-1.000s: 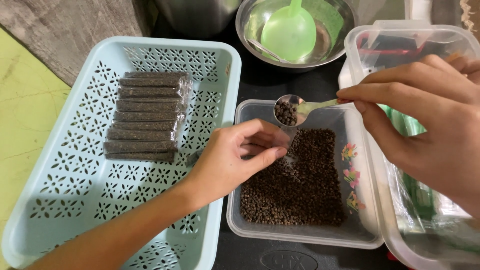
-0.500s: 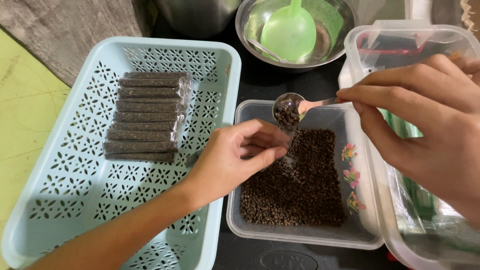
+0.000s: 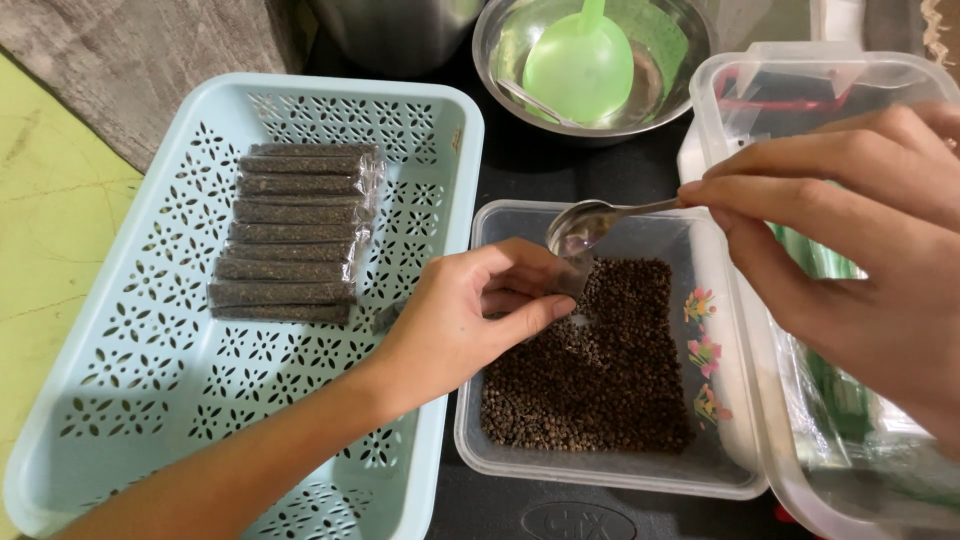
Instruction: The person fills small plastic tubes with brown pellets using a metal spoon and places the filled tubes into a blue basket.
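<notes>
My right hand [image 3: 850, 240] grips the handle of a small metal spoon [image 3: 585, 226], whose bowl is tipped down and looks empty. Just beneath it my left hand [image 3: 465, 320] pinches a small clear plastic pouch [image 3: 570, 280] open under the spoon's tip. Both hands hover over a clear plastic tub [image 3: 720, 470] with a flower print, filled with dark peppercorns [image 3: 600, 380]. Left of the tub, a pale blue perforated tray [image 3: 150, 380] holds several filled, sealed narrow packets [image 3: 295, 230] stacked in a column.
A steel bowl [image 3: 500, 50] at the back holds water and a light green plastic scoop [image 3: 580, 65]. A large clear container [image 3: 790, 80] with green and red contents stands at the right. A yellow-green mat [image 3: 50, 240] lies at the left.
The spoon held peppercorns a second ago; now it has tipped down toward the pouch and its bowl looks empty. My left hand has stayed in place.
</notes>
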